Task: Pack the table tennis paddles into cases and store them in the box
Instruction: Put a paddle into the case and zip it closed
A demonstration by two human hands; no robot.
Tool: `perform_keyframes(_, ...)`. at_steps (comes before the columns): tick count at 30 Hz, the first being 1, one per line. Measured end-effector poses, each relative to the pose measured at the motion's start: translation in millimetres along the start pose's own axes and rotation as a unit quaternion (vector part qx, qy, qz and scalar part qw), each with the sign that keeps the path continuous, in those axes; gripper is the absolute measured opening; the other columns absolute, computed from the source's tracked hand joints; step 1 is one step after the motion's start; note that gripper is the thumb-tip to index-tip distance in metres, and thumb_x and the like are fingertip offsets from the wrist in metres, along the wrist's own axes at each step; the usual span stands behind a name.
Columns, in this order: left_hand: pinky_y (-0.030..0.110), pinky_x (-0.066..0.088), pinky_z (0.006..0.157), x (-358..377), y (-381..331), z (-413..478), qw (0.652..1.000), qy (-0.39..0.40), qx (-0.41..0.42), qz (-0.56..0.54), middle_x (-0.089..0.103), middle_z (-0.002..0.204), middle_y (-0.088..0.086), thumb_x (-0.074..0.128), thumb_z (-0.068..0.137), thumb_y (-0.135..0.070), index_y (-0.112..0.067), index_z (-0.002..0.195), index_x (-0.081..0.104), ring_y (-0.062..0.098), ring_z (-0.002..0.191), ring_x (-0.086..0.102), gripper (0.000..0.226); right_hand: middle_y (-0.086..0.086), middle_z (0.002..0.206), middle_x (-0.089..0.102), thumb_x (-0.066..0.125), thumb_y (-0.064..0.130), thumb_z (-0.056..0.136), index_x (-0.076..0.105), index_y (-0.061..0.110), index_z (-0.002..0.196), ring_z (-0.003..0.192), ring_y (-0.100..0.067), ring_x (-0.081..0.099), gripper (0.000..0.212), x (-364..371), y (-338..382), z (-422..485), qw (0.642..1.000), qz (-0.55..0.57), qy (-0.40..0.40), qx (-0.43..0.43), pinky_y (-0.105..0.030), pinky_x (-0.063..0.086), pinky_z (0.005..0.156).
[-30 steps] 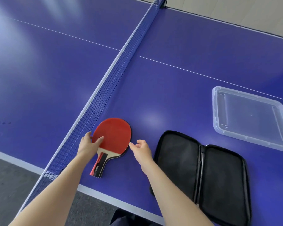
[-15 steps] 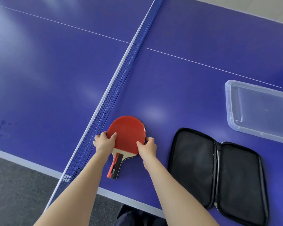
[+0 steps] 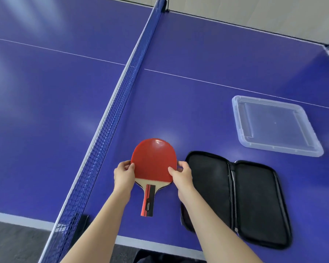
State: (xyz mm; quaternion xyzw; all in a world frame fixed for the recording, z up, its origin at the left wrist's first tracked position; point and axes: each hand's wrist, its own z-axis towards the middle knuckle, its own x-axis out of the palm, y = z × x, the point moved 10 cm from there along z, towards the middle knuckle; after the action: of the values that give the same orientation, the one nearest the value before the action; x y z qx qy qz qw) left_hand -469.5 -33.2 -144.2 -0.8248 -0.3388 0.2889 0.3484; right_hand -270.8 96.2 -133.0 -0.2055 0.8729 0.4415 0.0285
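A red table tennis paddle (image 3: 153,160) with a red and black handle is held between both hands, just above the blue table. My left hand (image 3: 124,176) pinches the blade's left edge, thumb on the red rubber. My right hand (image 3: 181,174) pinches the right edge the same way. A black paddle case (image 3: 235,198) lies unzipped and spread flat directly to the right of the paddle. Farther right and back sits a clear plastic box (image 3: 273,126), shallow and with nothing in it.
The blue net (image 3: 110,133) runs from the near table edge to the far side, just left of my left hand. Its clamp (image 3: 82,220) grips the near edge. Grey floor lies below the table's white-lined front edge (image 3: 150,242).
Both hands closed in on the paddle's sides and took hold of it. The paddle has turned so its handle points toward me and it sits nearer the case.
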Motion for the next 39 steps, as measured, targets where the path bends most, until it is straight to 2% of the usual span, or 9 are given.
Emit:
perform_keyframes(4,0.034,0.047,0.086,40.8,-13.1,-19.2,0.999,0.039,0.024,0.008,0.059,0.119,0.007,0.05,0.097,-0.022,-0.012,0.125,0.055,0.022,0.109,0.057,0.03,-0.007,0.108,0.063,0.062,0.011,0.087,0.056,0.023,0.106,0.097,-0.024,0.065,0.023,-44.0,-0.6,5.8,0.999,0.043,-0.017,-0.001,-0.04,0.055,0.087)
perform_keyframes(12,0.033,0.046,0.088,136.5,-19.0,-67.9,0.993,0.105,0.039,0.035,0.058,0.122,0.008,0.05,0.097,-0.021,-0.008,0.13,0.051,0.022,0.11,0.057,0.035,-0.003,0.106,0.064,0.061,0.011,0.089,0.056,0.023,0.107,0.1,-0.022,0.064,0.023,-148.7,-15.1,13.2,0.994,0.088,-0.059,0.003,-0.042,0.052,0.094)
perform_keyframes(16,0.037,0.049,0.093,185.2,-6.5,-96.9,0.99,0.12,0.036,0.058,0.059,0.12,0.007,0.049,0.098,-0.022,-0.008,0.129,0.051,0.022,0.107,0.059,0.035,-0.004,0.106,0.064,0.062,0.012,0.088,0.057,0.022,0.109,0.098,-0.021,0.064,0.023,-208.2,-26.7,14.9,0.994,0.081,-0.071,-0.005,-0.037,0.053,0.089)
perform_keyframes(18,0.034,0.049,0.09,209.5,0.8,-113.2,0.99,0.124,0.034,0.063,0.06,0.116,0.008,0.049,0.098,-0.021,-0.008,0.128,0.051,0.022,0.106,0.059,0.033,-0.003,0.104,0.063,0.061,0.012,0.089,0.057,0.022,0.109,0.098,-0.019,0.063,0.023,-238.2,-33.2,16.7,0.995,0.073,-0.073,-0.005,-0.032,0.051,0.085)
perform_keyframes(21,0.031,0.048,0.083,246.6,13.1,-138.0,0.989,0.13,0.031,0.061,0.062,0.11,0.009,0.051,0.096,-0.019,-0.008,0.124,0.054,0.021,0.101,0.061,0.03,-0.003,0.106,0.064,0.061,0.013,0.089,0.057,0.021,0.113,0.1,-0.019,0.063,0.026,-283.1,-45.7,21.5,0.995,0.062,-0.079,-0.002,-0.033,0.051,0.089)
perform_keyframes(26,0.036,0.051,0.088,301.0,33.4,-170.3,0.988,0.13,0.028,0.082,0.065,0.108,0.009,0.053,0.094,-0.019,-0.007,0.122,0.057,0.023,0.098,0.063,0.03,-0.002,0.111,0.06,0.061,0.015,0.09,0.055,0.019,0.121,0.101,-0.018,0.059,0.031,-347.5,-64.0,28.3,0.995,0.029,-0.091,-0.002,-0.029,0.046,0.083)
perform_keyframes(32,0.022,0.04,0.063,329.6,43.7,-188.6,0.985,0.091,0.038,0.14,0.064,0.107,0.008,0.052,0.096,-0.019,-0.007,0.123,0.057,0.016,0.084,0.057,0.03,-0.001,0.109,0.06,0.061,0.019,0.09,0.055,0.017,0.123,0.093,-0.015,0.058,0.033,-383.3,-77.9,42.6,0.995,-0.03,-0.097,-0.018,-0.022,0.044,0.07)
perform_keyframes(35,0.025,0.038,0.074,332.4,42.8,-187.0,0.979,0.077,0.049,0.184,0.061,0.119,0.008,0.05,0.097,-0.021,-0.009,0.127,0.057,0.017,0.092,0.054,0.033,-0.002,0.106,0.059,0.061,0.02,0.09,0.055,0.016,0.123,0.086,-0.012,0.056,0.034,-383.9,-77.0,48.6,0.993,-0.06,-0.099,-0.035,-0.021,0.044,0.067)
perform_keyframes(39,0.028,0.041,0.081,336.1,44.0,-180.9,0.97,0.072,0.062,0.224,0.057,0.125,0.01,0.049,0.097,-0.022,-0.01,0.127,0.056,0.021,0.098,0.057,0.034,-0.005,0.11,0.059,0.06,0.022,0.09,0.055,0.017,0.125,0.087,-0.013,0.057,0.035,-381.3,-82.5,58.3,0.99,-0.094,-0.1,-0.037,-0.027,0.05,0.072)
